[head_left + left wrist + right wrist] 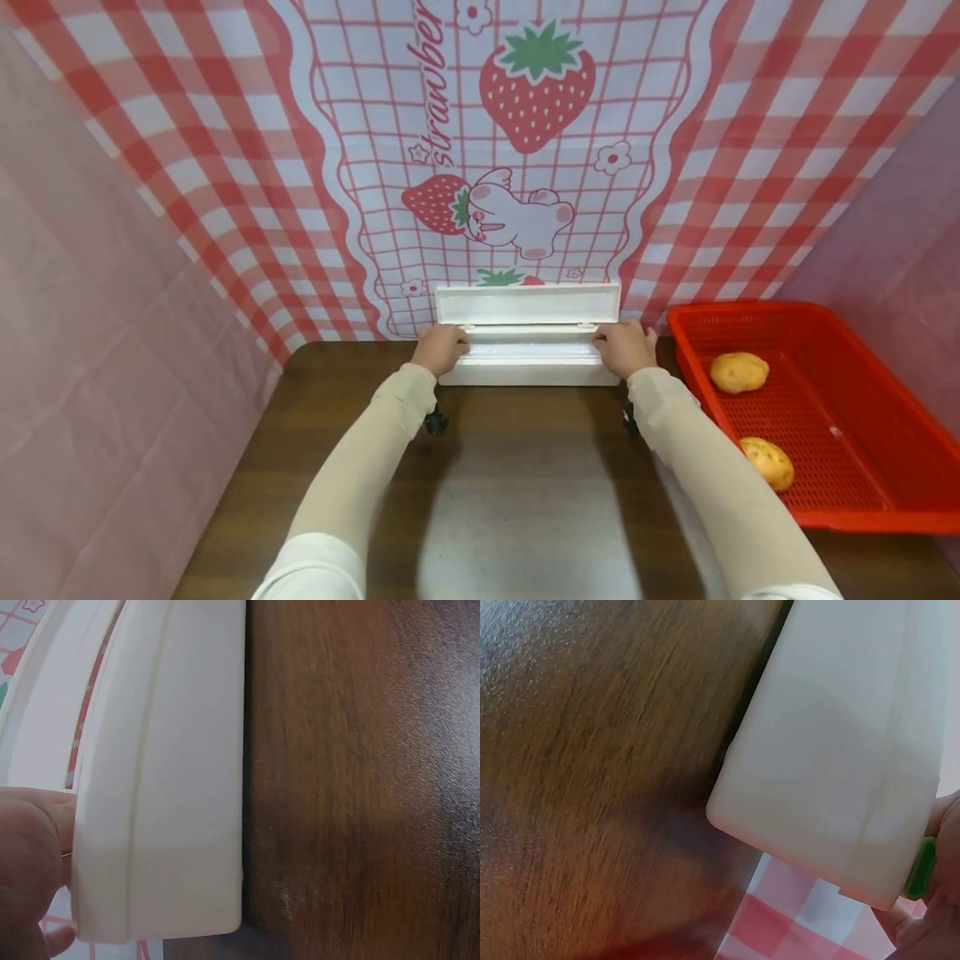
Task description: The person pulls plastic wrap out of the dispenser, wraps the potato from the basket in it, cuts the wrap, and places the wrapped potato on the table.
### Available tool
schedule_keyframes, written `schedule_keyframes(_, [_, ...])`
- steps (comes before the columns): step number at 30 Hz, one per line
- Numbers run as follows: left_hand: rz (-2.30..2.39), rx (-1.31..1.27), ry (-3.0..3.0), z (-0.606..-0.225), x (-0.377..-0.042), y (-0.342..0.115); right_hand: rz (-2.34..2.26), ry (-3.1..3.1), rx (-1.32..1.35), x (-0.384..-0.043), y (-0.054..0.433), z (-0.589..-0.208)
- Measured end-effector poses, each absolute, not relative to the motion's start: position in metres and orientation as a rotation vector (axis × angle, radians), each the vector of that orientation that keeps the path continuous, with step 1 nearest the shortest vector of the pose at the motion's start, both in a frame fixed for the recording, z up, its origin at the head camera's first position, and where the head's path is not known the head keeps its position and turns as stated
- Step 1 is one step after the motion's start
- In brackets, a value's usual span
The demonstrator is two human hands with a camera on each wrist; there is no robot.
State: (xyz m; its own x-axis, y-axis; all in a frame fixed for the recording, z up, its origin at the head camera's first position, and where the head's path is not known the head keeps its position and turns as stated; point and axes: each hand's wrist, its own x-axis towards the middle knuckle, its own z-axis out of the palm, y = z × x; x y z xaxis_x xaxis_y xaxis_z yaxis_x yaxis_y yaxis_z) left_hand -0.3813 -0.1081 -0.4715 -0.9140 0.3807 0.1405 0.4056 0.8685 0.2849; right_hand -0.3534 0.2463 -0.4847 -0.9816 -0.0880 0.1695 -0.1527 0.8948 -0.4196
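Note:
A long white cling film dispenser (528, 375) stands at the table's back edge, its lid (528, 307) tipped up against the cloth. Inside lies a clear, shiny film roll (532, 350). At the left end my left hand (441, 348) reaches over the rim, curled fingers at the roll's end. My right hand (627, 348) does likewise at the right end. In the right wrist view a small green piece (921, 868) shows between that hand and the dispenser wall. The dispenser's wall (187, 787) hides most fingertips in both wrist views.
A red plastic basket (847, 417) stands on the right, with two potatoes, one farther back (739, 372) and one nearer (771, 464). The brown wooden table (525, 483) spreads in front of the dispenser. A strawberry-printed checked cloth (525, 208) hangs right behind it.

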Motion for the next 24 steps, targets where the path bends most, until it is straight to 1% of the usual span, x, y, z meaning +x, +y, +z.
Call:
schedule_keyframes(6, [-0.555,-0.665,-2.92,-0.471,-0.38,-0.109,0.649,-2.889,0.155,-0.353,0.246,-0.485])
schedule_keyframes(14, [-0.506,-0.714,-2.817,-0.471,-0.379,-0.115,0.636,-2.851,0.178,-0.348,0.243,-0.475])
schedule_keyframes(24, [-0.448,-0.631,-2.864,-0.461,-0.38,-0.118,0.619,-2.82,0.194,-0.345,0.245,-0.47])
